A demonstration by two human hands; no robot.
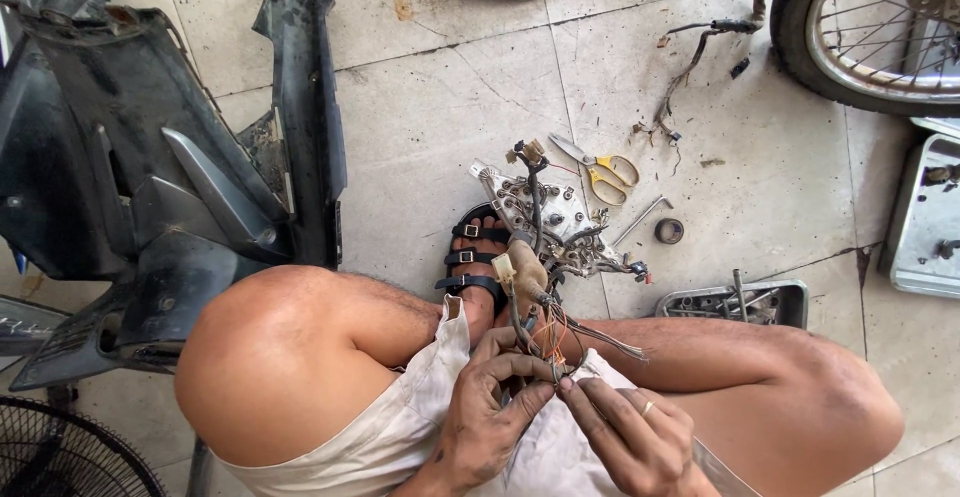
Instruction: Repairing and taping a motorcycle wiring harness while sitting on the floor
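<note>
Wire bundle [548, 342] pinched in both hands' grip, left [487, 412] and right [628, 437]; scissors [600, 169], wheel [865, 32] nearby

Person seen from above, bare knees and bare forearms. Cream-white shorts [400, 437], fabric creased and a bit grubby, hem loose over each thigh. Black strappy sandal [470, 257] on the one foot in view, three cross straps with small metal buckles, toes exposed. Both hands smeared with dark grease: left hand [490, 407], right hand [625, 437]. Thin pale metal ring [648, 408] on a right-hand finger. No gloves, no sleeves visible.
</note>
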